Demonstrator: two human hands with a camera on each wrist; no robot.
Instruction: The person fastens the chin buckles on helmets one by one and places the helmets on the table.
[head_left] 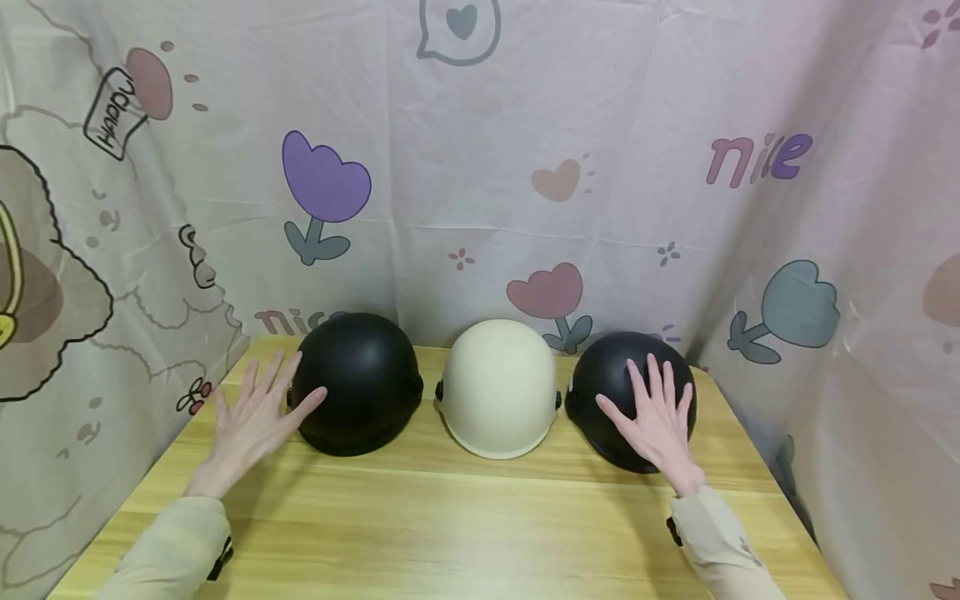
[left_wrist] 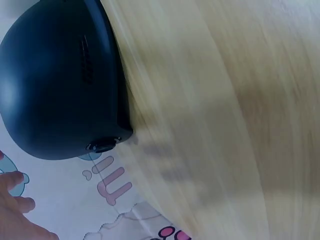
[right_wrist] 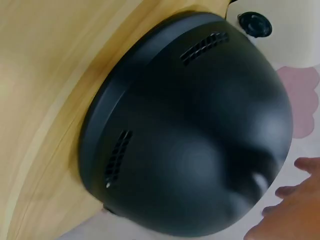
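Note:
Three helmets stand in a row toward the back of the wooden table. The left black helmet (head_left: 360,379) has a smooth shell and a round side fitting, also seen in the left wrist view. Beside it is the cream helmet (head_left: 498,387), with black fittings on both sides. On the right, the other black helmet (head_left: 622,400) shows slotted vents in the right wrist view. My left hand (head_left: 258,412), fingers spread, overlaps the left black helmet's left edge in the head view. Over the right black helmet's front is my right hand (head_left: 660,421), its fingers also spread, holding nothing.
The wooden table (head_left: 450,525) narrows toward the back in the head view. A printed cloth (head_left: 480,192) with flowers, hearts and lettering hangs behind it and along both sides. Dark straps or mounts sit at both sleeve cuffs.

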